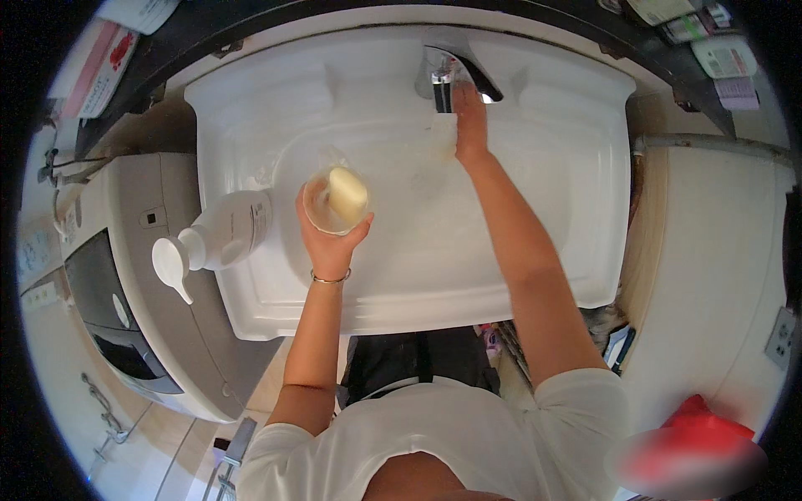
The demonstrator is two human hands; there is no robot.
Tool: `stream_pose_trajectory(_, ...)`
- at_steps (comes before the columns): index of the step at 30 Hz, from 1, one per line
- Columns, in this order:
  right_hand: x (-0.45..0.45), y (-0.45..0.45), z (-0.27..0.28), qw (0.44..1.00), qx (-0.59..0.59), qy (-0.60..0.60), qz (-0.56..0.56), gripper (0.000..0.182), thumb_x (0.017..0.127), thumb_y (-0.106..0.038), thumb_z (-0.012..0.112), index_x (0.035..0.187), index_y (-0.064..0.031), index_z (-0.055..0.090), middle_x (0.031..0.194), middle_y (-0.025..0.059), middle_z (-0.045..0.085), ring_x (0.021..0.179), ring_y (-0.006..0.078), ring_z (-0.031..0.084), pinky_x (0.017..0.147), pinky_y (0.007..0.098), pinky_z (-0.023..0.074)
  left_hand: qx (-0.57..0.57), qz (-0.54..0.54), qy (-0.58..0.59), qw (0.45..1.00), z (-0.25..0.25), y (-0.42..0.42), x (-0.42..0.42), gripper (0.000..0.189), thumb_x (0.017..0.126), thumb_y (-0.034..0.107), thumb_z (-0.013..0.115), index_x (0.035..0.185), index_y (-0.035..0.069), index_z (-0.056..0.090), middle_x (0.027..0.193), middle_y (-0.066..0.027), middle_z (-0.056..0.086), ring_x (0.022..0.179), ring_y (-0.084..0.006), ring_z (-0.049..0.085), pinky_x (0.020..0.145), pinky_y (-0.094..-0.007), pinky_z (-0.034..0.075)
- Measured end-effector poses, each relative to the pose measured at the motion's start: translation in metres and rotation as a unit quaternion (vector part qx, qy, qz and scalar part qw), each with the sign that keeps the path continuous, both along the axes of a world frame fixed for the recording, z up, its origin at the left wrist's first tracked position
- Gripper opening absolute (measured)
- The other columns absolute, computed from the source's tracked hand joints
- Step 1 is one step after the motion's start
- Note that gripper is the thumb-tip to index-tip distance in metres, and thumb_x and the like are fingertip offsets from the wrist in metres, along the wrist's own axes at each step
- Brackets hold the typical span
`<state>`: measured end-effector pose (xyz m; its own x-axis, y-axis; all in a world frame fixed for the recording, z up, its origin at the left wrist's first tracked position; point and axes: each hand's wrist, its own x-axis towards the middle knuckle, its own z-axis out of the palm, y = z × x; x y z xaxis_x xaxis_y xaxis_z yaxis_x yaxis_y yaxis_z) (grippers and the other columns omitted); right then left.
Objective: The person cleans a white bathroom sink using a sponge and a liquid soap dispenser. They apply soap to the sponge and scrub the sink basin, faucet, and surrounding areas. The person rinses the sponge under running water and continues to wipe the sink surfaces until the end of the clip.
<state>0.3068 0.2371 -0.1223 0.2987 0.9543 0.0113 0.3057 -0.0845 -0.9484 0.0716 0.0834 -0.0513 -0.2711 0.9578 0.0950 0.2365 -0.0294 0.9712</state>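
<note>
My left hand (329, 247) grips a translucent cup (315, 216) over the left part of a white washbasin (401, 263). A smooth pale-yellow piece (348, 193), perhaps a bar of soap, rests in the cup's mouth and stands above its rim. At the back of the basin, my right hand (471, 122) reaches up against the chrome faucet (442, 75), beside its spout. The faucet's dark lever lies over my right fingertips and partly hides them. A whitish patch (445, 128) shows right below the spout; whether it is running water is unclear.
A white pump bottle (229, 228) stands on the basin's left edge. Left of the basin is a washing machine (182, 250). A dark shelf (351, 7) with boxes and bottles at its ends overhangs the back. A pipe (708, 143) runs along the right wall.
</note>
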Motion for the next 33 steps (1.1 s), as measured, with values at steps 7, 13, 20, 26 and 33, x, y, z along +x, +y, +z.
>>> stream_pose_trajectory(7, 0.031, -0.037, 0.107, 0.931, -0.069, 0.335, 0.124, 0.028, 0.087, -0.009, 0.043, 0.113, -0.0018, 0.052, 0.104, 0.0072, 0.061, 0.09, 0.0123, 0.057, 0.082, 0.028, 0.0441, 0.009, 0.004, -0.016, 1.0, 0.009, 0.005, 0.008, 0.083, 0.053, 0.015, 0.082, 0.122, 0.002, 0.037, 0.117, -0.0101, 0.044, 0.107, -0.0217, 0.048, 0.091, -0.0349, 0.044)
stream_pose_trajectory(13, -0.007, -0.02, 0.111, 0.892, 0.212, -0.257, 0.305, 0.037, 0.075, -0.003, 0.045, 0.109, -0.0105, 0.057, 0.112, 0.0034, 0.056, 0.106, 0.0263, 0.05, 0.095, 0.0363, 0.0379, 0.015, -0.008, -0.009, 1.0, 0.009, -0.001, 0.014, 0.084, 0.053, 0.014, 0.081, 0.123, 0.002, 0.036, 0.117, -0.0102, 0.045, 0.108, -0.0219, 0.047, 0.091, -0.0349, 0.044)
stream_pose_trajectory(20, 0.014, -0.052, 0.093, 0.977, -0.082, 0.148, 0.129, 0.028, 0.084, -0.009, 0.043, 0.108, -0.0046, 0.056, 0.105, 0.0091, 0.058, 0.095, 0.0236, 0.056, 0.085, 0.038, 0.0457, 0.017, 0.0, -0.02, 1.0, 0.006, -0.007, 0.007, 0.084, 0.052, 0.015, 0.082, 0.122, 0.002, 0.037, 0.117, -0.0095, 0.044, 0.108, -0.0214, 0.047, 0.089, -0.0343, 0.044)
stream_pose_trajectory(26, 0.003, -0.005, 0.085, 0.857, -0.23, 0.436, 0.149, 0.042, 0.085, -0.022, 0.033, 0.112, 0.0074, 0.047, 0.111, 0.0197, 0.056, 0.099, 0.0307, 0.055, 0.084, 0.0421, 0.0472, 0.007, 0.023, -0.014, 1.0, 0.001, -0.015, -0.005, 0.082, 0.052, 0.016, 0.082, 0.121, 0.003, 0.039, 0.115, -0.009, 0.044, 0.107, -0.0215, 0.048, 0.089, -0.034, 0.043)
stream_pose_trajectory(33, -0.002, -0.002, 0.068, 0.775, -0.227, 0.557, 0.193, 0.047, 0.08, -0.032, 0.039, 0.113, -0.0015, 0.051, 0.11, 0.0178, 0.057, 0.096, 0.0301, 0.056, 0.078, 0.044, 0.0481, 0.013, 0.035, -0.015, 0.999, -0.001, -0.022, -0.013, 0.079, 0.052, 0.016, 0.082, 0.119, 0.004, 0.042, 0.115, -0.0092, 0.044, 0.106, -0.0232, 0.047, 0.09, -0.0347, 0.041)
